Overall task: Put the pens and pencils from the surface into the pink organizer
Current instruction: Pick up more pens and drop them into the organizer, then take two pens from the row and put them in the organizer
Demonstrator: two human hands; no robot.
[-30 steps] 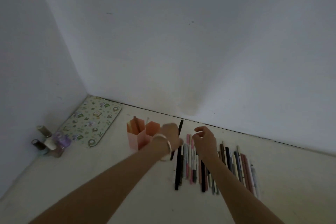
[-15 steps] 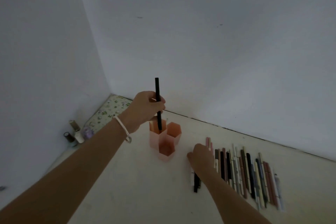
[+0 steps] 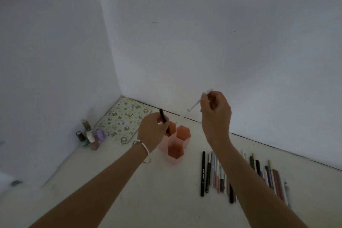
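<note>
Pink translucent plastic marks the pink organizer (image 3: 174, 141), a cluster of hexagonal tubes standing just below the middle of the head view, the only view there is. The left hand (image 3: 151, 133), a bangle on its wrist, sits against the cluster's left side and is closed around a black pen (image 3: 164, 120), pinched near its lower half; the pen's lower end is already inside the rear left tube, its top poking up and tilted toward the upper left. The right hand (image 3: 215, 112) is raised in the centre right of the frame, well clear of the surface, its fingertips closed on a thin white pen (image 3: 195, 105) that slants down to the left; the pale shaft is blurred against the wall, so its exact ends are hard to make out.

The rest of the pens and pencils (image 3: 216, 174) lie side by side in a row at the lower right of the frame, partly hidden by the right forearm. At middle left, in the corner, stand small bottles (image 3: 90, 136) beside a patterned mat (image 3: 124, 118).

These sticks look light, stiff and smooth, so a light fingertip pinch near mid-shaft should steer them. Lying touching, they would probably roll when one is picked out. The organizer looks light too and could likely tip if a pen knocks its rim.
</note>
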